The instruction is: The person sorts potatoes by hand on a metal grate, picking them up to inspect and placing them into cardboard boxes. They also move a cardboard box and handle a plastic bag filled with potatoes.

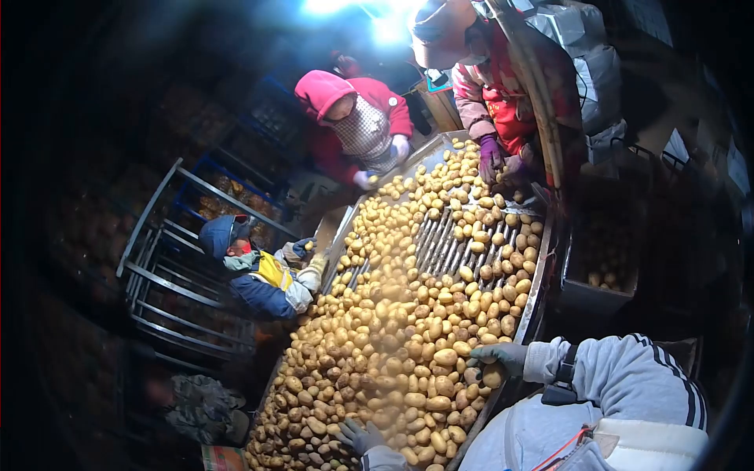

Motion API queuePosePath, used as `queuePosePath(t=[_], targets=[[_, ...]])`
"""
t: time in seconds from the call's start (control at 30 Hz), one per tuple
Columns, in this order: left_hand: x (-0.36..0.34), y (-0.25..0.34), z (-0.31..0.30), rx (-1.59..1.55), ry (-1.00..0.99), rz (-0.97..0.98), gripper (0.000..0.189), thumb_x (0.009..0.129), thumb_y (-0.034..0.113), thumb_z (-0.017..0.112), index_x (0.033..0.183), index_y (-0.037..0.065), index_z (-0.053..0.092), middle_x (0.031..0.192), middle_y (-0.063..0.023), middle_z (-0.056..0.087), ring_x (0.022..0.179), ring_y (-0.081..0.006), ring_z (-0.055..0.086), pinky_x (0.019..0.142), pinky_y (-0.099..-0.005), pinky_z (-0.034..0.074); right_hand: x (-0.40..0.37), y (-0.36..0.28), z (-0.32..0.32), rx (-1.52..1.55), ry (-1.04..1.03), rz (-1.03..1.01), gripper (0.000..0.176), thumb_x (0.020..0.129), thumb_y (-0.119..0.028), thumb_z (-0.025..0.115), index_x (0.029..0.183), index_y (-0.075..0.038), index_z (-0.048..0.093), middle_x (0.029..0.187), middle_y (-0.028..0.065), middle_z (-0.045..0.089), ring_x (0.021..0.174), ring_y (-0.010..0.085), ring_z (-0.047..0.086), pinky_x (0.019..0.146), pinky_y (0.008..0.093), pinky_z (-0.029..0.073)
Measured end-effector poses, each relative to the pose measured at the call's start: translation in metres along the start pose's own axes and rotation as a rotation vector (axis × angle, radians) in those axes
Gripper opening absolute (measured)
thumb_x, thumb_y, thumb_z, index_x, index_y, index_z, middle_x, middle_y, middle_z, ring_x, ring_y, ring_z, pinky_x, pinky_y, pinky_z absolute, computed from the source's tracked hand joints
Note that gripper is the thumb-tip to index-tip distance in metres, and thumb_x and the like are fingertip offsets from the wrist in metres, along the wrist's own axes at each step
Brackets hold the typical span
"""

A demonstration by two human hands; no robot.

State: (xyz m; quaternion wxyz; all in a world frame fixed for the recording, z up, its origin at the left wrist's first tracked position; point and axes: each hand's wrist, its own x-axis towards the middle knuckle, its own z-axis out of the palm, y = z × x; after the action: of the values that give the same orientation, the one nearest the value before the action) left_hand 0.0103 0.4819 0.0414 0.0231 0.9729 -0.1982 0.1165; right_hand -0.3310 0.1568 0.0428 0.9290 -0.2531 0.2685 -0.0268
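Potatoes [369, 330] lie thickly over a metal sorting table with rollers [440, 243]. In a grey glove, my left hand [358, 436] rests on the potatoes at the near end, with its fingers spread and nothing in them. My right hand [503, 357], also gloved, is at the right rim of the table. Its fingers curl around a potato [493, 376] at the edge of the heap.
A person in blue [263, 275] works at the left side, another in a pink hood [357, 118] at the far left, and a third in red [510, 102] at the far right. A metal rack [177, 275] stands left; a box with potatoes [601, 271] stands right. A pole [534, 86] rises at the right rim.
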Motion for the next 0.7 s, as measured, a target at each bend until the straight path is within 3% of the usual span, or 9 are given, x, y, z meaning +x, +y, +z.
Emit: queuePosePath(t=[0.17, 0.23, 0.33, 0.4, 0.43, 0.57, 0.63, 0.7], targets=[[-0.001, 0.010, -0.007, -0.001, 0.018, -0.011, 0.071, 0.093, 0.031, 0.074, 0.153, 0.001, 0.049, 0.164, -0.0193, 0.038, 0.156, -0.0432, 0.020, 0.128, -0.0542, 0.023, 0.015, 0.004, -0.023, -0.052, 0.018, -0.011, 0.038, 0.104, -0.037, 0.065, 0.124, -0.006, 0.069, 0.111, 0.0058, 0.071, 0.100, 0.0190, 0.071, 0.091, 0.0347, 0.060], [-0.003, 0.008, -0.001, 0.003, 0.048, -0.010, 0.069, 0.093, 0.030, 0.074, 0.151, 0.001, 0.051, 0.163, -0.0194, 0.040, 0.155, -0.0429, 0.022, 0.127, -0.0543, 0.026, 0.023, 0.006, -0.031, -0.179, 0.020, -0.171, 0.034, 0.104, -0.037, 0.064, 0.122, -0.009, 0.070, 0.104, 0.0025, 0.069, 0.093, 0.0149, 0.068, 0.086, 0.0337, 0.060], [0.000, 0.004, 0.007, -0.013, 0.107, 0.013, 0.067, 0.092, 0.029, 0.075, 0.149, 0.001, 0.053, 0.160, -0.0197, 0.044, 0.153, -0.0424, 0.026, 0.125, -0.0548, 0.029, 0.040, -0.038, -0.023, -0.091, 0.060, -0.089, 0.029, 0.103, -0.037, 0.066, 0.116, -0.011, 0.071, 0.104, 0.0027, 0.072, 0.089, 0.0151, 0.070, 0.076, 0.0334, 0.062], [-0.003, 0.007, 0.000, -0.018, 0.121, 0.031, 0.065, 0.092, 0.028, 0.075, 0.147, 0.000, 0.055, 0.158, -0.0200, 0.047, 0.152, -0.0424, 0.029, 0.124, -0.0548, 0.030, 0.051, -0.072, -0.020, -0.004, 0.100, -0.109, 0.030, 0.103, -0.040, 0.066, 0.111, -0.011, 0.070, 0.093, 0.0053, 0.074, 0.080, 0.0196, 0.073, 0.072, 0.0369, 0.063], [-0.002, 0.005, 0.002, -0.034, 0.137, 0.052, 0.064, 0.091, 0.027, 0.075, 0.146, 0.000, 0.056, 0.157, -0.0202, 0.047, 0.151, -0.0425, 0.030, 0.124, -0.0548, 0.031, 0.037, -0.090, 0.003, 0.090, 0.090, -0.220, 0.033, 0.097, -0.040, 0.075, 0.103, -0.008, 0.072, 0.092, 0.0034, 0.072, 0.079, 0.0219, 0.072, 0.072, 0.0425, 0.065], [-0.002, 0.007, -0.002, -0.099, 0.185, 0.071, 0.060, 0.091, 0.027, 0.074, 0.142, 0.000, 0.059, 0.152, -0.0201, 0.051, 0.148, -0.0430, 0.034, 0.122, -0.0546, 0.033, 0.058, -0.106, 0.002, 0.102, 0.054, -0.308, 0.040, 0.100, -0.042, 0.072, 0.112, -0.003, 0.068, 0.092, 0.0098, 0.073, 0.084, 0.0260, 0.074, 0.075, 0.0462, 0.066], [-0.001, 0.005, -0.001, -0.084, 0.231, 0.101, 0.060, 0.091, 0.029, 0.074, 0.142, 0.001, 0.059, 0.152, -0.0196, 0.051, 0.147, -0.0431, 0.035, 0.121, -0.0542, 0.034, 0.065, -0.088, -0.002, 0.130, 0.028, -0.199, 0.050, 0.101, -0.048, 0.069, 0.125, -0.005, 0.060, 0.103, 0.0108, 0.071, 0.084, 0.0275, 0.073, 0.075, 0.0499, 0.066], [-0.001, 0.006, -0.007, -0.086, 0.217, 0.124, 0.060, 0.092, 0.029, 0.074, 0.143, 0.002, 0.058, 0.152, -0.0195, 0.050, 0.147, -0.0433, 0.035, 0.121, -0.0539, 0.034, 0.084, -0.066, -0.006, 0.118, 0.046, -0.143, 0.045, 0.104, -0.043, 0.064, 0.135, -0.011, 0.056, 0.120, 0.0102, 0.067, 0.090, 0.0256, 0.073, 0.074, 0.0526, 0.065]])
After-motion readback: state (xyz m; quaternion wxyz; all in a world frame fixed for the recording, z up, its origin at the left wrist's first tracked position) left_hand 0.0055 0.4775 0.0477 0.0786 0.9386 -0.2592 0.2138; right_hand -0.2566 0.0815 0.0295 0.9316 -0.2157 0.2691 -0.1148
